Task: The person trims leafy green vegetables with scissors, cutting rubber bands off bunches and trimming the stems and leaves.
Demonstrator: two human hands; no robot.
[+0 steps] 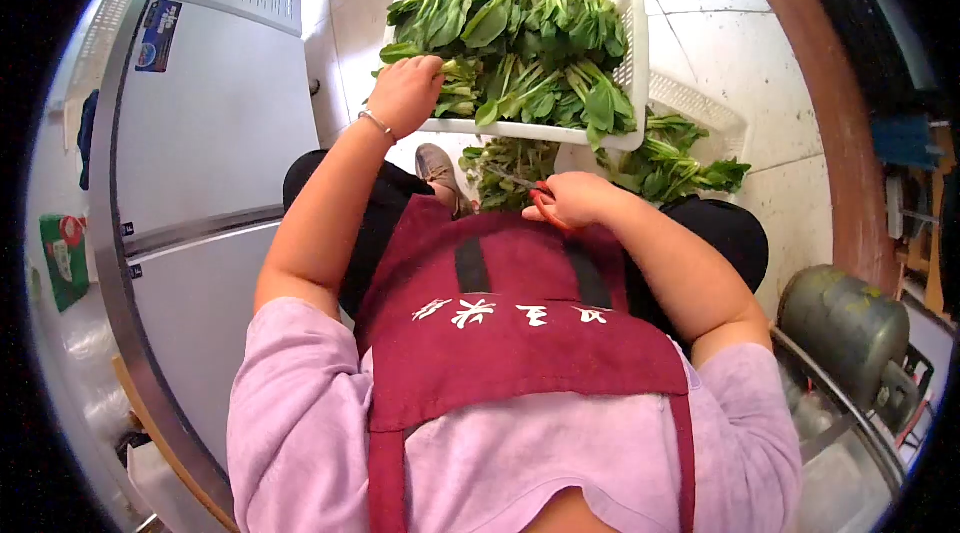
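Observation:
My left hand [408,93] is at the near left corner of a white plastic basket [636,43], its fingers closed over the leafy greens [455,83] at that end; what exactly they grip is hidden. Bunches of greens lie in two rows in the basket. In my right hand [575,201] is a pair of red-handled scissors [542,195], held over my lap, with the blades pointing left. Below the basket, between my legs, is a pile of cut stems and leaves [508,173].
A second white basket [715,113] with more greens [680,158] stands at the right, partly under the first. A grey-white refrigerator [215,103] fills the left side. At the lower right lies a gas cylinder [840,323] beside a metal rail.

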